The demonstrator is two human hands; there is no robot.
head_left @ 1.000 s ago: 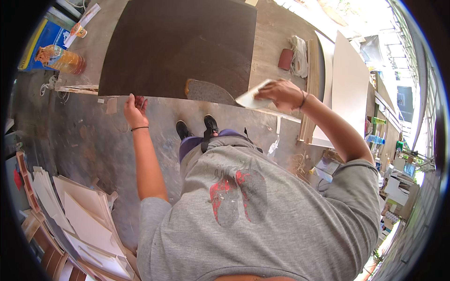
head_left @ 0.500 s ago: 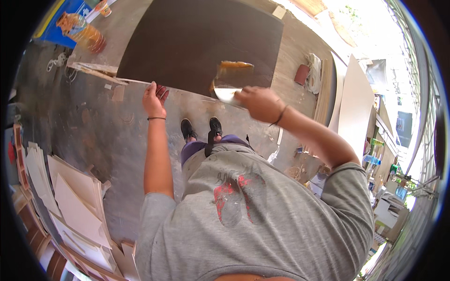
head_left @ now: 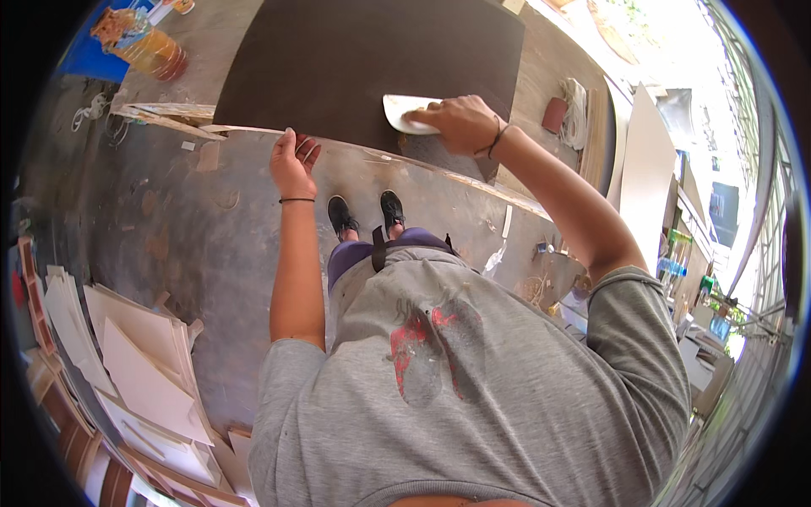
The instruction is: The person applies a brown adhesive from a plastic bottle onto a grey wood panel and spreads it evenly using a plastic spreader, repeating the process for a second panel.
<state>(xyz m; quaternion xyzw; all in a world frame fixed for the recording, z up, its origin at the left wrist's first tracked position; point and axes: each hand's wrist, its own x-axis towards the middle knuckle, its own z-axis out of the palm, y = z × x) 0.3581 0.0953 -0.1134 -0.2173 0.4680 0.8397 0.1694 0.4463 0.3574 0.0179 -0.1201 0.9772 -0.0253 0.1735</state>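
Note:
A large dark brown sheet [head_left: 363, 63] lies flat on the workbench and overlaps its near edge. My right hand [head_left: 467, 124] is closed around a white flat spreader [head_left: 401, 110], whose broad blade rests on the sheet's near right part. Between the spreader and the near edge, a patch of the sheet looks slightly shinier. My left hand [head_left: 293, 165] pinches the sheet's near edge left of its middle, thumb on top and fingers curled underneath.
On the bench's left stands a plastic bottle [head_left: 144, 49] with amber liquid. A red-brown block [head_left: 554, 115] and a coil of pale cord [head_left: 574, 114] lie right of the sheet. Board offcuts [head_left: 144, 355] lean at lower left; a pale panel [head_left: 646, 160] stands at right.
My right hand has moved the spreader up and away from the near edge, over where an amber wet patch showed. That amber patch no longer shows. My left hand still grips the edge.

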